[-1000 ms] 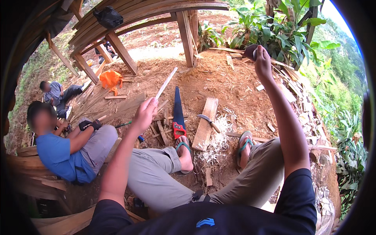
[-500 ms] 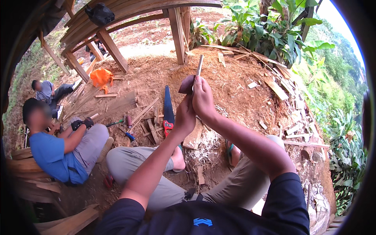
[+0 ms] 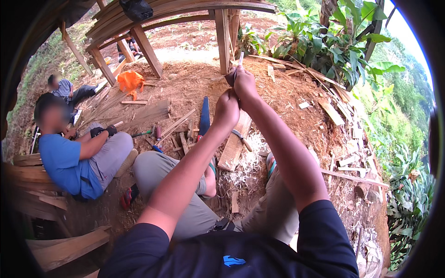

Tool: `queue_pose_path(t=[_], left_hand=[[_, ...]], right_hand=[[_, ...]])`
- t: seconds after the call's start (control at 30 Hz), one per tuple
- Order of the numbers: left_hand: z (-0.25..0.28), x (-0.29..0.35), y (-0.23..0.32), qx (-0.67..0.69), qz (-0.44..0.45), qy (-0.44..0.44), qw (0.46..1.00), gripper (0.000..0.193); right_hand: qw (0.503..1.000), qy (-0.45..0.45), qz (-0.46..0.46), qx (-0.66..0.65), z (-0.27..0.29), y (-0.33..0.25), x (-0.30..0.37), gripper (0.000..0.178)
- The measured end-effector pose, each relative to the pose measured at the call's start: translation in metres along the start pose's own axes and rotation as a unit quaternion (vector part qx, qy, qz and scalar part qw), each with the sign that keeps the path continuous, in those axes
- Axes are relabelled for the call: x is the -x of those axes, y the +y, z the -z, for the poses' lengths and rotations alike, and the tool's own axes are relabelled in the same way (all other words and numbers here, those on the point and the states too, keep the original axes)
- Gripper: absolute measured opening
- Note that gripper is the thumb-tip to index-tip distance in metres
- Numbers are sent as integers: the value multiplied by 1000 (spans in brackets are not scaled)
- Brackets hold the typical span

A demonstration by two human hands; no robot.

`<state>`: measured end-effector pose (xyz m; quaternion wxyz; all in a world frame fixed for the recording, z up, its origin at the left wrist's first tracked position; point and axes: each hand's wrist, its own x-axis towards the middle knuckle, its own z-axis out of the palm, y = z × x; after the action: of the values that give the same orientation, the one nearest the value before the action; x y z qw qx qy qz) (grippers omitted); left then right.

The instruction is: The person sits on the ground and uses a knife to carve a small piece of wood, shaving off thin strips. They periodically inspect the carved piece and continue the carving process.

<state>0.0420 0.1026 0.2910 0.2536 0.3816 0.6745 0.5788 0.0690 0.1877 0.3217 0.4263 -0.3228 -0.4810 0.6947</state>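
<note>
A thin pale stick (image 3: 241,59) points away from me, its tip showing beyond my hands. Wrapped partly around it is a dark brown-purple folded sheet (image 3: 230,78) that looks like sandpaper. My right hand (image 3: 244,84) is closed around the sheet and stick on the far side. Just nearer, my left hand (image 3: 227,109) is closed at the stick's near end, which its fingers mostly hide. Below them, a curved knife with a wooden handle (image 3: 246,144) lies across a short plank (image 3: 232,150) between my feet, beside white shavings (image 3: 250,162).
A handsaw with a blue blade (image 3: 204,116) lies left of my hands. Wood scraps (image 3: 184,142) surround it. A person in a blue shirt (image 3: 60,155) sits at left, near an orange bag (image 3: 131,82). A wooden bench-like frame (image 3: 222,41) stands ahead; offcuts (image 3: 331,112) lie right.
Both hands have moved farther away with the stick and sheet, and less of the stick shows past the right hand. The knife on the plank has come into fuller view.
</note>
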Motion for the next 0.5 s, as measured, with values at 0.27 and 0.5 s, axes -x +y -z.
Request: queue_pose_path(t=[0.27,0.5], left_hand=[[6,59,-8,72,-60,-172,981,38],[25,22,-28,163,-41,-119,979,35]], right_hand=[[980,111,11,-164,55,-46,-21,40],[999,-33,-9,37,10,-10,30,30]])
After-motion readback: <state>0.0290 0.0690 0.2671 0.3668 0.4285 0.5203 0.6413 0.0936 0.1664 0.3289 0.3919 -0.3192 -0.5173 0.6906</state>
